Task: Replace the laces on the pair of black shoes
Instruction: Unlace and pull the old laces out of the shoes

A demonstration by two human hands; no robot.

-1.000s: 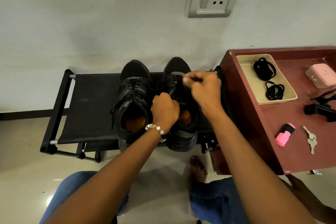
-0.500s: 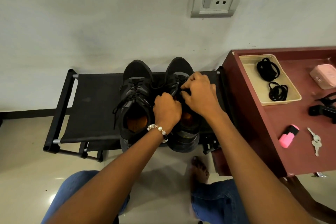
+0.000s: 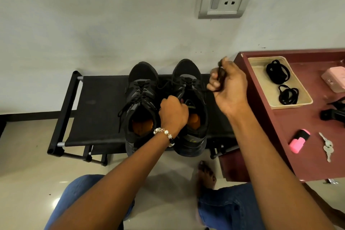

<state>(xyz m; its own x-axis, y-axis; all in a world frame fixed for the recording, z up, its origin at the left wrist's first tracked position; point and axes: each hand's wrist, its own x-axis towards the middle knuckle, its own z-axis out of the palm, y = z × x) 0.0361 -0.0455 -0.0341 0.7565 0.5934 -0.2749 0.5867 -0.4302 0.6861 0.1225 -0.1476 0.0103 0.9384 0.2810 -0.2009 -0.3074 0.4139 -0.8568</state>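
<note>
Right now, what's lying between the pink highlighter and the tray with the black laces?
In the head view, nothing: only bare maroon tabletop lies between the pink highlighter and the tray. The keys lie off to the right.

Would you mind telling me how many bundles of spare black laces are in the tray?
2: one coiled lace bundle at the far end of the beige tray, another lace bundle nearer its front. None seem hidden.
</note>
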